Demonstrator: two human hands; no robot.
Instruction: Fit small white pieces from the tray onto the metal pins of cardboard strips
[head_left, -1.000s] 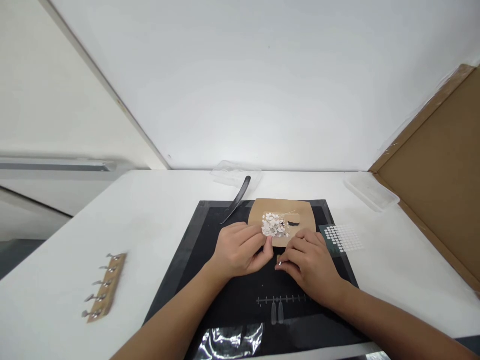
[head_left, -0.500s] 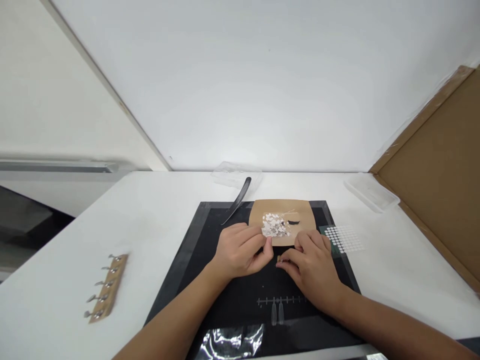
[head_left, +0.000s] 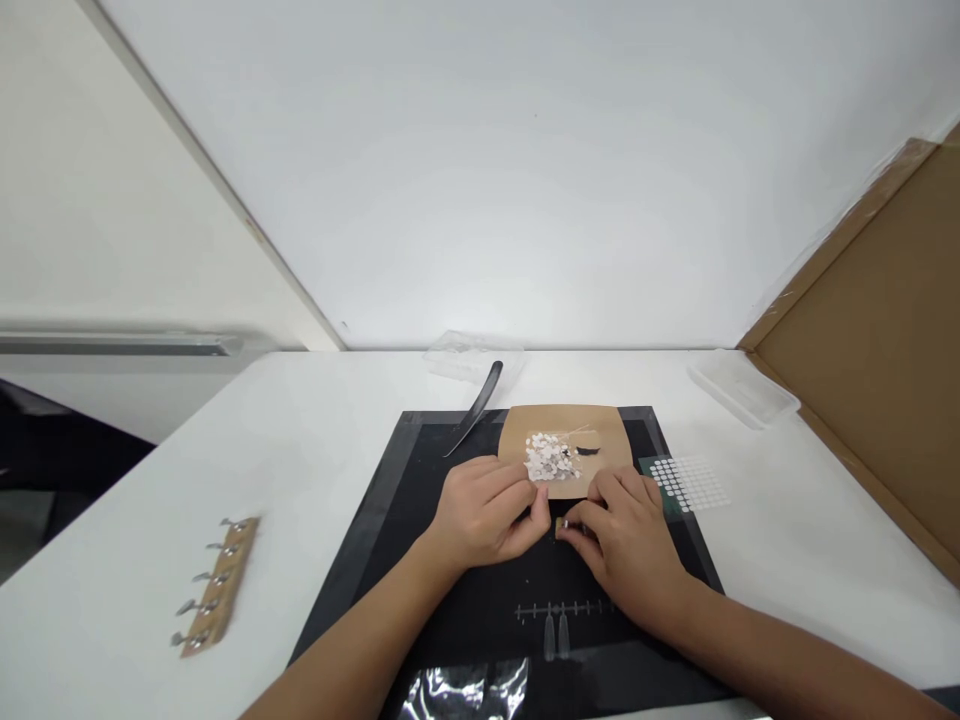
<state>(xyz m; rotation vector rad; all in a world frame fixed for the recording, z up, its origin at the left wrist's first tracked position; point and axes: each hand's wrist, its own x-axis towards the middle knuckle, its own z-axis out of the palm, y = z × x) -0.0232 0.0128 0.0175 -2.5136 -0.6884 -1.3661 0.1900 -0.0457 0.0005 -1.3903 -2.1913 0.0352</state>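
Clock centre = kraft card [head_left: 514, 430] on black mat [head_left: 442, 610], 12 pointing away from the person; right hand [head_left: 621, 535] at 5 o'clock, thumb and forefinger pinched tight on small tan piece [head_left: 560, 527], other fingers bent; piece sits at 6 o'clock, just off the card's near edge, mostly covered, exact shape unclear. Left hand [head_left: 487, 510] at 8 o'clock, fingers curled, thumb and forefinger tips close together beside the near edge; can't tell if anything is between them.

On card: heap of white discs [head_left: 550, 460], black strip [head_left: 587, 451] at its 3 o'clock; clear sprue with two long tabs [head_left: 556, 635] at 6 o'clock, on mat; dot-sticker sheet [head_left: 686, 483] at 4, overlapping mat edge; black curved tweezers-like tool [head_left: 478, 405] at 10; wooden strip with metal clips [head_left: 221, 588] at 8, well apart.

Risks, as judged: loosened pinch could drop the piece, and on the mat it might be hard to find; left thumb sits very near the heap, so a sideways nudge could scatter discs; right knuckles near the card could drag it; right wrist dropping back might catch the sprue.
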